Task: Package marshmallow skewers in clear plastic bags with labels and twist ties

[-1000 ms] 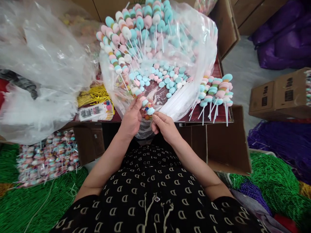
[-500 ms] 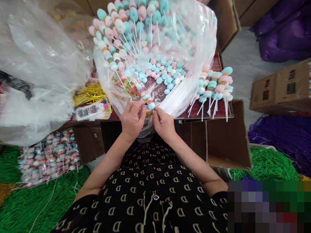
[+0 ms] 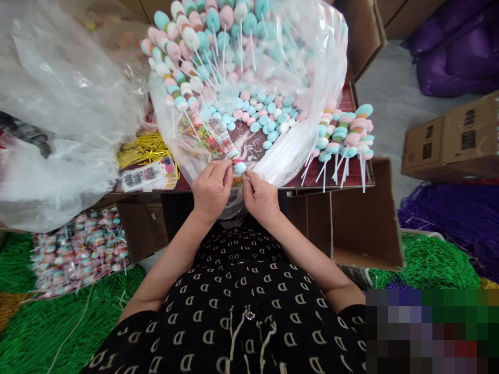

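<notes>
Close in front of my body, both hands meet over a small candy skewer (image 3: 239, 167) with a pale blue piece at its near end. My left hand (image 3: 211, 191) is closed, thumb and fingers pinching the edge of a clear printed bag (image 3: 221, 134) around the candies. The bag's far part points away from me. On the other side, my right hand (image 3: 260, 198) pinches at the skewer's near end, where its stick is mostly hidden by the fingers. Loose pastel candies (image 3: 268, 115) lie just beyond, with fruit-coloured rings (image 3: 205, 137) to their left.
White sticks (image 3: 283, 156) lie right of my hands. Finished candy skewers (image 3: 345, 132) rest at the table's right edge; more ring the large plastic bag (image 3: 331, 57). Gold ties (image 3: 144, 149) and flat printed bags (image 3: 150, 175) lie left. An open carton (image 3: 362, 218) stands below right.
The printed bag now shows stretched out beyond my fingers, around the candies. The skewer's near end has shifted slightly left and up, and both hands have moved slightly left with it.
</notes>
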Available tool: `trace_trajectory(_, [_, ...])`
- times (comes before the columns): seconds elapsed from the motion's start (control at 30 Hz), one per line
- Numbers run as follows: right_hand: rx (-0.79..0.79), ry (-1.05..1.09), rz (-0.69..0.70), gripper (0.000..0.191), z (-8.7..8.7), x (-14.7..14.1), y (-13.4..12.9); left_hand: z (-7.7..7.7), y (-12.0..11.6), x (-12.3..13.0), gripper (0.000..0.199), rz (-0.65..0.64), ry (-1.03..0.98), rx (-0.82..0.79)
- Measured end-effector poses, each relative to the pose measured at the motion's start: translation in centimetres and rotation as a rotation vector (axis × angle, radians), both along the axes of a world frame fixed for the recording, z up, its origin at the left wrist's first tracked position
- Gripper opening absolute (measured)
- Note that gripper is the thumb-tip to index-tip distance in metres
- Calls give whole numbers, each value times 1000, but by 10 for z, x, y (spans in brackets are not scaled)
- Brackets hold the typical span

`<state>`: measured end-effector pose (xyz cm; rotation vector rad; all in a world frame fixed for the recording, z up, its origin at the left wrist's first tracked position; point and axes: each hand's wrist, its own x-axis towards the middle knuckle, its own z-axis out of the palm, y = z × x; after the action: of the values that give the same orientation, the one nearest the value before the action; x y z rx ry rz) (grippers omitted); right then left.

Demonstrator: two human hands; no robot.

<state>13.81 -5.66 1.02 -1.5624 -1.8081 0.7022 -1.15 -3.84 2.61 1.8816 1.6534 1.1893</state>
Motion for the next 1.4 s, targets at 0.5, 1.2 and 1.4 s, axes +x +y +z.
trace_trajectory(0.5, [16, -10, -17, 47, -2, -1, -3, -1, 0, 0, 21, 1, 81, -6])
trace_trajectory(1.2, [-20, -55, -15, 46, -4, -2, 0, -12, 3, 7, 7, 115, 210, 32])
trace_trajectory(1.4, [21, -96, -37, 41, -8, -5, 4, -12, 0, 7, 11, 114, 250, 44])
